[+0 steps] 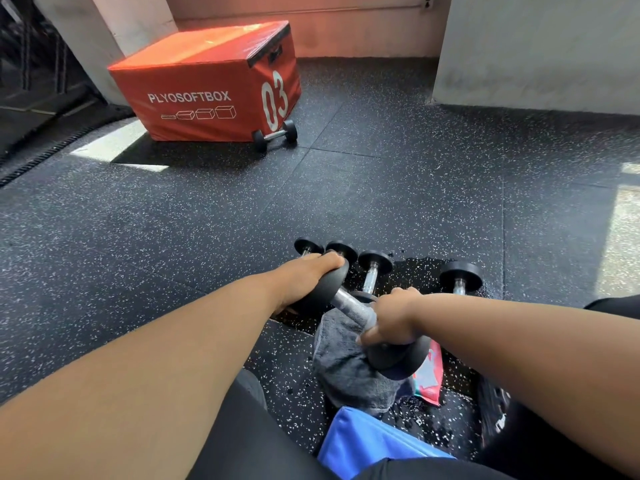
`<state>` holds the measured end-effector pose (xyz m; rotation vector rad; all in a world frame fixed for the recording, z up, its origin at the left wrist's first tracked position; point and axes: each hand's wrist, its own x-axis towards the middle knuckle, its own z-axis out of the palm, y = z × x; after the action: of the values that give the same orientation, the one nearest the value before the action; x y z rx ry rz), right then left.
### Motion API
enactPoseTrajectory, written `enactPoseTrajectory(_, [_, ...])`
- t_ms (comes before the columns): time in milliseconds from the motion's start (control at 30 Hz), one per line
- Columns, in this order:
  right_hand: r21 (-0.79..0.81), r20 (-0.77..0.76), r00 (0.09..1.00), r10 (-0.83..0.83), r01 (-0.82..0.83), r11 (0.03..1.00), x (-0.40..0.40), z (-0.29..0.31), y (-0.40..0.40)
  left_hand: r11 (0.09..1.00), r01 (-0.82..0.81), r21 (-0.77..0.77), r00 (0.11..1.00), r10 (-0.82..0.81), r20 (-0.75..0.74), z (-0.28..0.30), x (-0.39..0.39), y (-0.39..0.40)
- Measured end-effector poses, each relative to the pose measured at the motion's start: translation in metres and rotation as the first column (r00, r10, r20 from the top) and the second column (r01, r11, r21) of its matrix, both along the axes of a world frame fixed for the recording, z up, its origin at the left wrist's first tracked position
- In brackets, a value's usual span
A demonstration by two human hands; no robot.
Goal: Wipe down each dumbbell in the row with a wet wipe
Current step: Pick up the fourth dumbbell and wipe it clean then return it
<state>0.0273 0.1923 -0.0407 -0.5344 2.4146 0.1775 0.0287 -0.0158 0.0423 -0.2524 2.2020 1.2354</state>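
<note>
A black dumbbell [349, 306] with a knurled steel handle is lifted and tilted in front of me. My left hand [308, 277] grips its far head from above. My right hand [391, 318] grips the handle close to the near head, holding a dark grey cloth [349, 372] that hangs down under the handle. Behind it stands a row of several more black dumbbells [374, 271] on the speckled rubber floor. The floor around the row looks wet.
A pink and teal wipe packet [431, 375] lies on the floor under the near head. A blue bag [367, 441] sits near my legs. Far off stands an orange plyo box [207, 84] with another dumbbell [275, 135] beside it.
</note>
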Motion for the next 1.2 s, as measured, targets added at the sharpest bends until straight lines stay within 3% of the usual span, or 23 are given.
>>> enactPoseTrajectory(200, [-0.123, 0.178, 0.980, 0.085, -0.064, 0.990, -0.010, -0.012, 0.011, 0.986, 0.159, -0.058, 0.981, -0.164, -0.101, 0.009, 0.004, 0.000])
enactPoseTrajectory(300, [-0.160, 0.161, 0.983, 0.090, -0.064, 0.985, -0.014, -0.014, 0.016, 0.973, 0.211, -0.098, 0.967, -0.223, -0.128, 0.008, 0.004, 0.002])
enactPoseTrajectory(500, [-0.329, 0.284, 0.958, -0.046, 0.143, 0.933, -0.012, 0.017, 0.023, 0.970, 0.221, -0.098, 0.964, -0.232, -0.129, 0.004, 0.003, 0.000])
enactPoseTrajectory(833, [-0.379, 0.206, 0.978, -0.018, 0.097, 0.920, 0.003, 0.024, 0.015, 0.973, 0.207, -0.103, 0.970, -0.218, -0.112, 0.007, -0.001, 0.000])
enactPoseTrajectory(1033, [-0.419, 0.187, 0.971, -0.149, 0.216, 0.882, 0.004, 0.023, 0.020, 0.965, 0.233, -0.121, 0.961, -0.248, -0.125, 0.011, 0.000, 0.004])
enactPoseTrajectory(1200, [-0.454, 0.210, 0.966, -0.154, 0.235, 0.860, 0.000, 0.027, 0.025, 0.971, 0.217, -0.102, 0.965, -0.229, -0.126, 0.011, 0.003, 0.003])
